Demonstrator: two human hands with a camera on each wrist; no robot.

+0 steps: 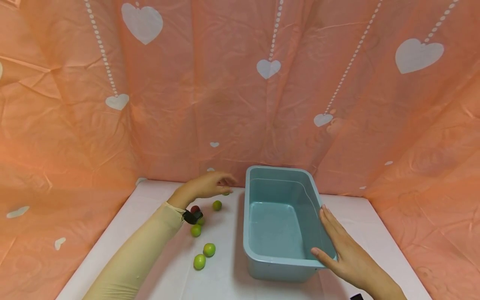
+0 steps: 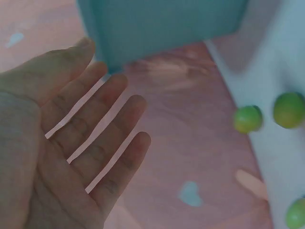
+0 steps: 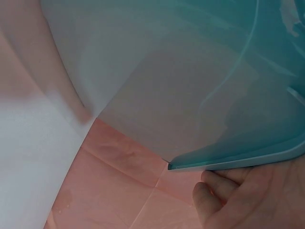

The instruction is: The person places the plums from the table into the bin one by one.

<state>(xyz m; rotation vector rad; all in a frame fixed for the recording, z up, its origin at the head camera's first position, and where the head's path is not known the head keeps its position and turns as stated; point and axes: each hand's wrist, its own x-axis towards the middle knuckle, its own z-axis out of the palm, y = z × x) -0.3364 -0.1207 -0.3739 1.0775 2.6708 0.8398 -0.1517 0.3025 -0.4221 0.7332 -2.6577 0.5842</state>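
Right hand (image 1: 346, 250) lies flat, fingers straight, against right rim of teal tub (image 1: 262, 254), thumb at near corner, likely steadying it. Left hand (image 1: 210, 185) open, fingers spread and empty, reaches far-left of tub toward green fruit (image 1: 226, 193) just under fingertips. More green fruits (image 1: 208, 249) loose on white table (image 1: 375, 216), left of tub. Tub empty; open room near edge.

Green fruit (image 1: 226, 193): mostly hidden beneath left hand (image 1: 210, 185) fingers. Dark red fruit (image 1: 194, 208): partly covered behind wrist strap. Right hand (image 3: 248, 195): cropped by wrist-view edge.
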